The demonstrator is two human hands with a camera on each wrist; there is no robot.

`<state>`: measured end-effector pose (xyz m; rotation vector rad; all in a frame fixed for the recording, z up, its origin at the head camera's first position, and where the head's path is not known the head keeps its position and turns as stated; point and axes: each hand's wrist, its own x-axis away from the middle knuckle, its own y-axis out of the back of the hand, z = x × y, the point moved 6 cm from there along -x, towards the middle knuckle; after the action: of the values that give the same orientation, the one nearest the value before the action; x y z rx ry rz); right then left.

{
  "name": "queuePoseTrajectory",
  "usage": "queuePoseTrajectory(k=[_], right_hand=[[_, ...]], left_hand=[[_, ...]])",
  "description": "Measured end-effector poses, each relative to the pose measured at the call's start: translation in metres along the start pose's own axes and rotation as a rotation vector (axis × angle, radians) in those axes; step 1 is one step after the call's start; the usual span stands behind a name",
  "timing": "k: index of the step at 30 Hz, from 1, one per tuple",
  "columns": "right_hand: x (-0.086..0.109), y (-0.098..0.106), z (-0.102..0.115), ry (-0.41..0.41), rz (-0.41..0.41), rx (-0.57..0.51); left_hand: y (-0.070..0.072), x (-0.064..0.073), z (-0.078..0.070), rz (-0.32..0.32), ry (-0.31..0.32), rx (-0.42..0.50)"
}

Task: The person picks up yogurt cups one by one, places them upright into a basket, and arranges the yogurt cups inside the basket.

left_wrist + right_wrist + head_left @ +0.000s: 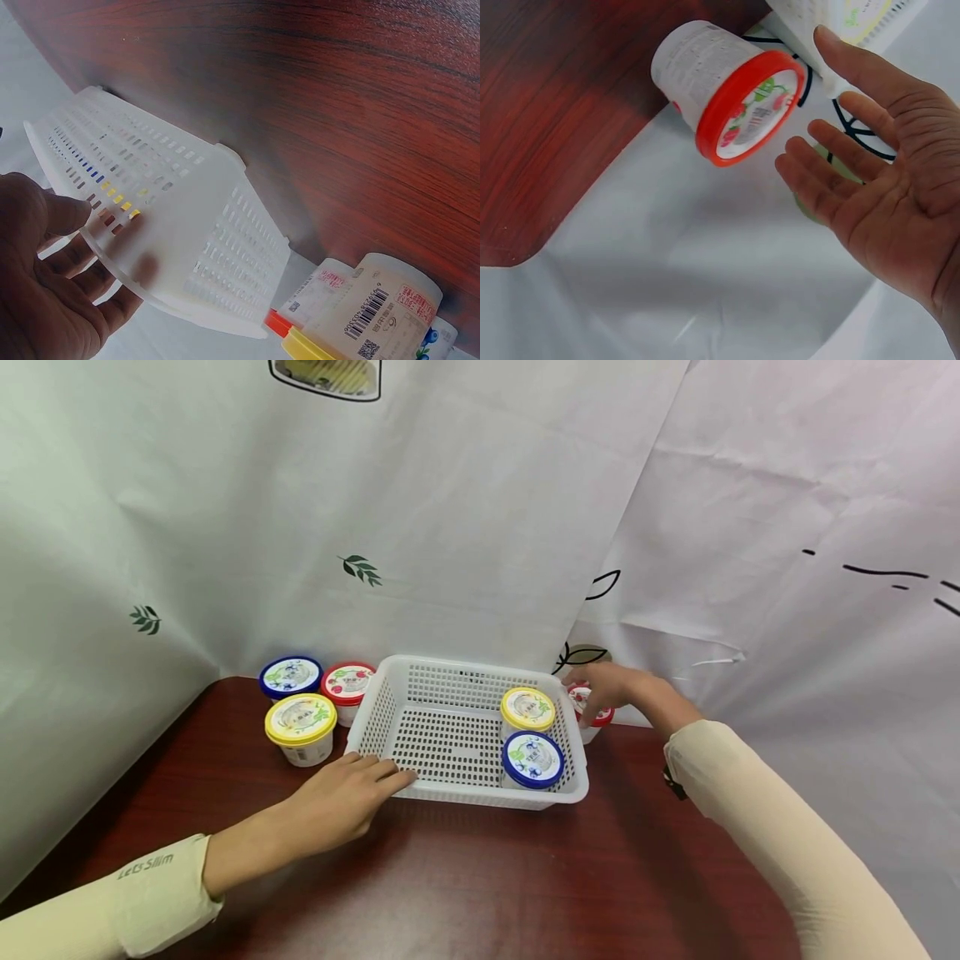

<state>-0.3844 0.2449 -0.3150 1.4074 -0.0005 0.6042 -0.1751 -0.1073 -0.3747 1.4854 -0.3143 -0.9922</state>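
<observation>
At the near left corner of the white plastic basket (465, 795), the left hand (341, 797) holds the rim in a narrow grip, thumb toward the outer wall and fingers over the edge. By the basket's far right corner, the right hand (900, 184) shows a wide grip around nothing, its fingers loosely extended; whether it touches the basket cannot be told.

The surface (480, 877) extends along the near side of the basket; its far edge lies behind the tubs, by the white printed cloth (465, 568). Inside the basket, perforated floor shows to the left of two upright tubs: a yellow-lidded tub (528, 708) on the far side and a blue-lidded tub (533, 760) on the near side.

The red-lidded tub (727, 94) stands just outside the basket's right wall, partly covered by the right hand in the head view; the right wrist view shows a gap between lid and fingertips. Left of the basket stand a second red-lidded tub (347, 683), closest to the wall, a second blue-lidded tub (291, 676) farther left, and a second yellow-lidded tub (302, 727) nearer than both.
</observation>
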Motion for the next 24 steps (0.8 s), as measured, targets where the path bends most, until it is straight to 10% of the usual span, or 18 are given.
queuePoseTrajectory(k=[24], right_hand=[[-0.021,-0.019,-0.023,-0.122,0.004,0.053]], left_hand=[[0.001,0.0,0.0,-0.019,-0.01,-0.006]])
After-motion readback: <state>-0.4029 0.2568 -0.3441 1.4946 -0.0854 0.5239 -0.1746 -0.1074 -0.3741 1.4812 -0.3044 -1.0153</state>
